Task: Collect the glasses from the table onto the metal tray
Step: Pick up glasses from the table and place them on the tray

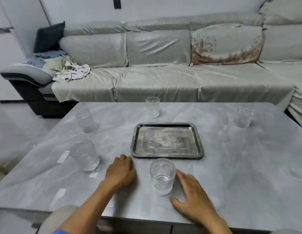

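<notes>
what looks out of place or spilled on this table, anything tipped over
Nothing is spilled or tipped. The clear ribbed glasses, including the nearest one, stand upright and look empty, and the rectangular metal tray lies flat. Only oddity: pale tape-like strips stuck on the grey table's left side.

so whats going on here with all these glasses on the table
A person is about to gather clear glasses onto the metal tray, which holds nothing yet. Both hands are empty: the left hand rests on the grey table, and the right hand is open beside the nearest glass, just in front of the tray. The other glasses stand scattered around it, including one behind the tray and two on the left.
</notes>
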`<act>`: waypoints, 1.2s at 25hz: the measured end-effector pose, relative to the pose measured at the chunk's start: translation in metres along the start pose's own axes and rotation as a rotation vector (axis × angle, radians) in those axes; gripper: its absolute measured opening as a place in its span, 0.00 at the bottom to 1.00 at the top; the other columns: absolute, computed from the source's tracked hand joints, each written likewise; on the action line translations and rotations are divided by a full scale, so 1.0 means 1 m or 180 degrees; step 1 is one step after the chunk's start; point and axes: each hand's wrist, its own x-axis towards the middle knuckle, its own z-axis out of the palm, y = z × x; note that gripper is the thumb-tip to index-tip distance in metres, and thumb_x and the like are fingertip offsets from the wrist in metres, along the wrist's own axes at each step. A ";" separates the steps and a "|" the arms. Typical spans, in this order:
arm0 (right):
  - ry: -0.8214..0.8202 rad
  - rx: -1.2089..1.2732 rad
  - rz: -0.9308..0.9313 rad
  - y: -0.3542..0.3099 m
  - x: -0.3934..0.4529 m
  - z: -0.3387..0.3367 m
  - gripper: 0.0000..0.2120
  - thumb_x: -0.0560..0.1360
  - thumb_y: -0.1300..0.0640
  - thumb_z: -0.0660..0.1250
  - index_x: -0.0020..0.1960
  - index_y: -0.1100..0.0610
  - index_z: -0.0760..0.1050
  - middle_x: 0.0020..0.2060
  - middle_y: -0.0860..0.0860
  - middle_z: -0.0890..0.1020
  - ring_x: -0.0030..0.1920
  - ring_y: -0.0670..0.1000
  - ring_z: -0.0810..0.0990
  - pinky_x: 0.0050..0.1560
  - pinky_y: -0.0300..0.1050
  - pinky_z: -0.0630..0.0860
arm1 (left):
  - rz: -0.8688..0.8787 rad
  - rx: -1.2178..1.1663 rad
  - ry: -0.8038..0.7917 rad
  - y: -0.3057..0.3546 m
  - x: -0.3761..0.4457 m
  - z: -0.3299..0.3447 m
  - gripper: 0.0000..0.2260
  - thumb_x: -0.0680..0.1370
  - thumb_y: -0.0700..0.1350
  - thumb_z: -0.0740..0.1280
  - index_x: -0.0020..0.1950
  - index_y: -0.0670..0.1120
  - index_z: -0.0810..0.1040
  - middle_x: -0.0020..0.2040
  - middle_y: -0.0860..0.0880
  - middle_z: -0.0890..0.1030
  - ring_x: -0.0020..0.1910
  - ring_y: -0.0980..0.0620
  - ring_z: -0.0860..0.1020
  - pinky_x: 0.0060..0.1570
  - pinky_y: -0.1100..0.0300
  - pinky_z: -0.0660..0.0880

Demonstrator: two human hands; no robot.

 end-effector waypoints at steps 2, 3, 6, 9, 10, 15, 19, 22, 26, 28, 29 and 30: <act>-0.0145 0.0266 0.0120 -0.012 0.009 0.005 0.47 0.62 0.33 0.68 0.75 0.42 0.50 0.69 0.33 0.63 0.68 0.38 0.62 0.74 0.45 0.53 | -0.0519 -0.0989 0.0291 0.000 0.021 -0.008 0.14 0.74 0.49 0.61 0.57 0.47 0.78 0.58 0.44 0.80 0.57 0.42 0.77 0.53 0.50 0.75; -0.0114 0.0393 0.0269 -0.022 0.013 0.007 0.50 0.59 0.33 0.70 0.74 0.42 0.51 0.67 0.29 0.63 0.68 0.37 0.63 0.74 0.46 0.51 | -0.0705 -0.1384 0.0419 -0.001 0.033 -0.009 0.15 0.75 0.49 0.63 0.60 0.46 0.77 0.58 0.44 0.81 0.56 0.42 0.78 0.55 0.50 0.75; 0.0085 0.0737 0.0518 -0.043 0.025 0.016 0.48 0.54 0.37 0.72 0.70 0.40 0.57 0.59 0.24 0.63 0.64 0.30 0.64 0.74 0.45 0.46 | -0.1011 -0.1868 0.0366 0.002 0.056 -0.008 0.20 0.75 0.51 0.65 0.66 0.47 0.74 0.60 0.44 0.82 0.59 0.42 0.79 0.61 0.47 0.73; 0.0186 0.1215 0.0642 -0.044 0.033 0.011 0.41 0.51 0.43 0.76 0.62 0.37 0.66 0.58 0.30 0.73 0.60 0.27 0.66 0.73 0.46 0.57 | -0.0840 -0.1625 0.0530 0.007 0.063 0.004 0.18 0.76 0.50 0.65 0.65 0.48 0.74 0.58 0.46 0.83 0.57 0.42 0.79 0.59 0.49 0.74; 0.0286 0.1525 0.0735 -0.042 0.040 0.005 0.40 0.51 0.47 0.79 0.62 0.39 0.69 0.59 0.36 0.76 0.60 0.33 0.71 0.70 0.49 0.66 | -0.0877 -0.1679 0.0523 0.008 0.067 0.006 0.15 0.76 0.49 0.64 0.62 0.50 0.75 0.56 0.47 0.83 0.55 0.43 0.80 0.58 0.49 0.74; 0.0738 0.1757 0.0452 -0.051 0.124 -0.056 0.37 0.56 0.53 0.83 0.61 0.44 0.72 0.55 0.40 0.78 0.52 0.37 0.78 0.51 0.34 0.76 | -0.1072 -0.1985 0.0482 0.007 0.083 0.010 0.09 0.73 0.44 0.64 0.48 0.56 0.78 0.45 0.52 0.83 0.44 0.47 0.81 0.50 0.52 0.77; 0.1047 0.1239 0.0352 -0.070 0.215 -0.072 0.34 0.54 0.42 0.80 0.56 0.44 0.71 0.50 0.41 0.78 0.47 0.45 0.78 0.44 0.42 0.77 | -0.1091 -0.2031 0.0566 0.001 0.087 0.013 0.10 0.74 0.45 0.66 0.52 0.55 0.82 0.38 0.57 0.80 0.40 0.49 0.81 0.40 0.57 0.72; 0.0738 0.0314 0.0183 -0.079 0.261 -0.050 0.34 0.58 0.44 0.79 0.60 0.49 0.71 0.53 0.49 0.80 0.56 0.53 0.75 0.51 0.49 0.75 | -0.1052 -0.2012 0.0632 0.000 0.089 0.013 0.10 0.75 0.45 0.66 0.54 0.55 0.82 0.36 0.58 0.79 0.39 0.50 0.80 0.41 0.58 0.71; 0.0377 -0.0394 0.0040 -0.078 0.283 -0.010 0.32 0.62 0.46 0.77 0.62 0.54 0.72 0.54 0.53 0.81 0.58 0.58 0.70 0.50 0.52 0.76 | -0.1008 -0.2026 0.0657 0.002 0.086 0.012 0.10 0.74 0.46 0.66 0.53 0.55 0.83 0.40 0.55 0.83 0.44 0.47 0.81 0.48 0.54 0.76; 0.0391 -0.0375 0.0045 -0.079 0.289 0.001 0.31 0.62 0.46 0.76 0.61 0.54 0.72 0.53 0.54 0.82 0.58 0.58 0.70 0.50 0.53 0.76 | -0.0987 -0.2052 0.0705 0.002 0.086 0.012 0.09 0.74 0.46 0.66 0.51 0.56 0.83 0.39 0.56 0.83 0.43 0.48 0.81 0.50 0.52 0.77; 0.0399 -0.0359 0.0028 -0.079 0.292 0.004 0.31 0.62 0.46 0.76 0.61 0.54 0.73 0.52 0.54 0.82 0.58 0.58 0.70 0.50 0.53 0.76 | -0.0969 -0.2068 0.0741 0.002 0.086 0.012 0.08 0.75 0.46 0.66 0.50 0.56 0.83 0.36 0.58 0.81 0.40 0.51 0.80 0.50 0.52 0.77; 0.0410 -0.0344 0.0021 -0.078 0.293 0.005 0.31 0.62 0.45 0.76 0.61 0.54 0.73 0.51 0.53 0.82 0.57 0.58 0.70 0.49 0.53 0.76 | -0.0947 -0.2059 0.0773 0.002 0.087 0.012 0.07 0.75 0.45 0.66 0.48 0.56 0.82 0.34 0.59 0.80 0.37 0.54 0.79 0.49 0.53 0.77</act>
